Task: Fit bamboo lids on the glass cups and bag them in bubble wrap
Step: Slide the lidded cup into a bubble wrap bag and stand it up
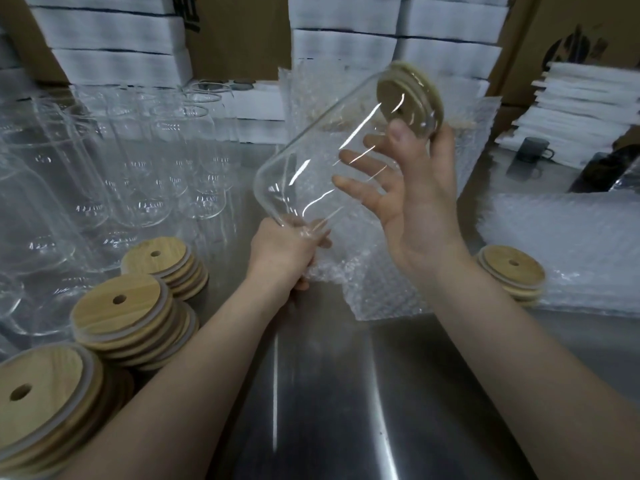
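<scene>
- Glass cup [325,157], centre of frame: held tilted above the steel table [346,393], base toward lower left, mouth toward upper right.
- Bamboo lid [410,98]: seated on the cup's mouth, upper right of centre.
- Left hand [287,251]: fingers closed around the cup's base; it also touches the bubble wrap bag [367,271] lying beneath.
- Right hand [408,188]: fingers spread along the cup's far side, seen through the glass; thumb against the wall near the lid, and the lid's edge rests against the hand.
- Loose bamboo lids: 3 stacks at lower left [128,320], 1 small stack at right [512,271], each lid with a round hole.
- Empty glass cups [138,161]: standing in rows, upper left.
- Bubble wrap sheets [568,230]: piled at right edge.
- White foam boxes [114,36]: stacked along the top.
</scene>
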Tool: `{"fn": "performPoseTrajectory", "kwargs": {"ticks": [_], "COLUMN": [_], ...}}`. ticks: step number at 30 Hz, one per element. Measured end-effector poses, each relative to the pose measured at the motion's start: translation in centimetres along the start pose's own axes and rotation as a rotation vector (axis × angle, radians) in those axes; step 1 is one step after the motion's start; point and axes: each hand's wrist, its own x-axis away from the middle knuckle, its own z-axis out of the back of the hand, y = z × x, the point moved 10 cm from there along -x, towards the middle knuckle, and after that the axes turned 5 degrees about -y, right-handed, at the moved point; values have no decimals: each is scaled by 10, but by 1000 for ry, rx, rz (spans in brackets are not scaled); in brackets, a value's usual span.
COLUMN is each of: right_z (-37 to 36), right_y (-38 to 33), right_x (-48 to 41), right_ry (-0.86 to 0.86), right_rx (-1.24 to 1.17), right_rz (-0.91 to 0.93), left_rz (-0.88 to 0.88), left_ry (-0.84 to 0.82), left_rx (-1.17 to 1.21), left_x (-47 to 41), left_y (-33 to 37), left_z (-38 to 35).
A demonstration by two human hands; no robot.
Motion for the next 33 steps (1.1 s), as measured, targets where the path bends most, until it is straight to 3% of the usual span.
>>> {"fn": "performPoseTrajectory", "kwargs": {"ticks": [13, 19, 24, 29, 33], "right_z": [5, 10, 20, 34, 46], "right_y": [-31, -36, -32, -30, -29], "right_x": [1, 6, 7, 5, 3], "right_ry": [-79, -34, 46, 151, 219], "right_rx": [293, 483, 556, 532, 488], "right_rz": [314, 419, 468, 479, 476], "left_rz": [194, 191, 96, -135, -248], "left_ry": [-88, -120, -137, -70, -139], "left_rx": [266, 473, 492, 407, 356], "left_x": [0, -2, -4, -1, 5], "left_y": [-11, -10, 2, 23, 32], "left_z": [-1, 2, 5, 12, 6]}}
